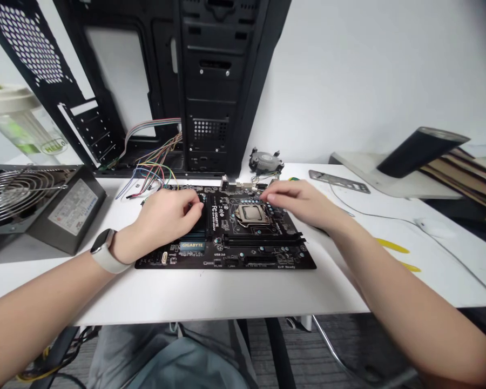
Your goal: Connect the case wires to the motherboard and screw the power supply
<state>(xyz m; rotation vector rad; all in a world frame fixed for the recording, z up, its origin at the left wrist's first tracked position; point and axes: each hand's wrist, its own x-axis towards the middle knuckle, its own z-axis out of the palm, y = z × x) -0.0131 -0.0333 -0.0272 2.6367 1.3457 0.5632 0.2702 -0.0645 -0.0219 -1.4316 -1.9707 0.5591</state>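
A black Gigabyte motherboard [267, 265] lies flat on the white table, with a processor [252, 213] seated in its metal-framed socket. Over the board's left part is my left hand [172, 213], its fingers curled closed and thumb against the index finger; whatever they may hold is hidden. My right hand [294, 197] hovers at the socket's upper right, fingertips drawn together close to the processor. I cannot make out anything between those fingertips. Memory slots [263, 238] run below the socket, and a blue-labelled heatsink [192, 246] sits near the left wrist.
Behind the board stands an open black computer case [210, 92] with loose coloured wires [157, 162]. A power supply [73, 210] is at left, beside a bottle [28, 124]. A CPU cooler [266, 161], metal I/O plate [340, 181] and white mouse [435, 227] lie behind and right.
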